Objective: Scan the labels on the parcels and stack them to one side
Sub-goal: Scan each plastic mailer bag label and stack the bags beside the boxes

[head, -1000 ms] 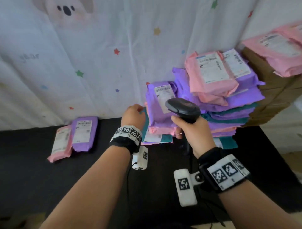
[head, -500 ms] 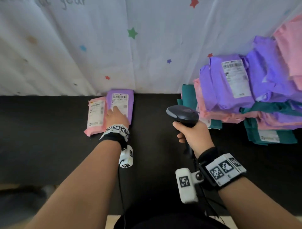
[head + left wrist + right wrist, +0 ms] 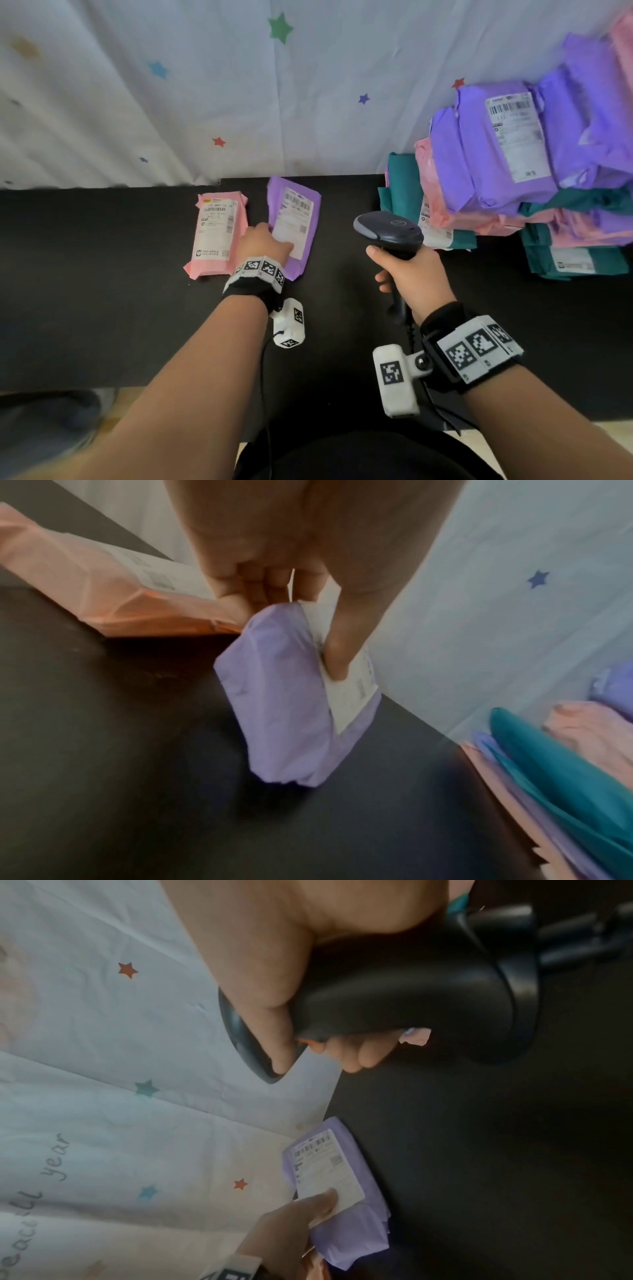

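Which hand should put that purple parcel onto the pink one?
Probably the left hand: it already pinches the purple parcel, thumb on its label, right beside the pink parcel. The right hand grips the scanner.

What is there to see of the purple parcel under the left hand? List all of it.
The purple parcel is a soft, crinkled plastic mailer, plump, with a white barcode label on top. It is tilted, its right side raised off the black table, beside the pink parcel. The left hand grips its left edge, thumb on the label, fingers curled underneath.
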{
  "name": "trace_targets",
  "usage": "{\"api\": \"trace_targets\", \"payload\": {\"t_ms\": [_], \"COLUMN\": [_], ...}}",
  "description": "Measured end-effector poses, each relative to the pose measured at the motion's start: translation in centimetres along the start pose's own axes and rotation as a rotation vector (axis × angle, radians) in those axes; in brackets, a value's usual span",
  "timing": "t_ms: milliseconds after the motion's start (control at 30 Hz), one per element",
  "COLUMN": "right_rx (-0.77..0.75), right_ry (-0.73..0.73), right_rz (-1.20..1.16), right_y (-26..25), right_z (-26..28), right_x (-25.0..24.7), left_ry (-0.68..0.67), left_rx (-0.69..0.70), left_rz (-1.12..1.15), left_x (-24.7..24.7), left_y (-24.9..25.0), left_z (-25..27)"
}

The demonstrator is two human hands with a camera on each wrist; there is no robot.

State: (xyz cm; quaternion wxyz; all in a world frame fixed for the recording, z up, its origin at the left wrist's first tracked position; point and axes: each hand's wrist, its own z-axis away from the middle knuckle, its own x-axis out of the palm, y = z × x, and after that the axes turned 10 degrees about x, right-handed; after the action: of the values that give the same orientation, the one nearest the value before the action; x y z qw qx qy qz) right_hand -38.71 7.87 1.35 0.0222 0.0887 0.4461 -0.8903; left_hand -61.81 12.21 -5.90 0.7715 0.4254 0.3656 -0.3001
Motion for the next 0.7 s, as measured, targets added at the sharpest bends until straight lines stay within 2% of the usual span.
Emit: {"api": "trace_targets", "payload": {"t_ms": [133,233,400,700], "right_rx": [-0.022,-0.043,-0.116,-0.235], "right_ry": [-0.008,-0.008,-0.016,-0.083], "right_rz": [0.002,-0.004,-0.028,-0.057], "right_y": [0.1,0.2,0.3,-1.2], "right_z": [0.6,1.2,2.3,4.6], "right_x": [-1.2,-2.6,-5.1,-8.6], "left_ry": [0.012,0.015,0.115,0.130], "left_rx": [0.008,0.000,0.037,0.057], "left_rz": [0.106,0.275,0.548,1.038], "left_x": [0.5,0.8,0.7,-0.5], "left_y": [1.5,2.8,5.4,9.7], "left_z": [1.9,3.8,7.2,11.8]}}
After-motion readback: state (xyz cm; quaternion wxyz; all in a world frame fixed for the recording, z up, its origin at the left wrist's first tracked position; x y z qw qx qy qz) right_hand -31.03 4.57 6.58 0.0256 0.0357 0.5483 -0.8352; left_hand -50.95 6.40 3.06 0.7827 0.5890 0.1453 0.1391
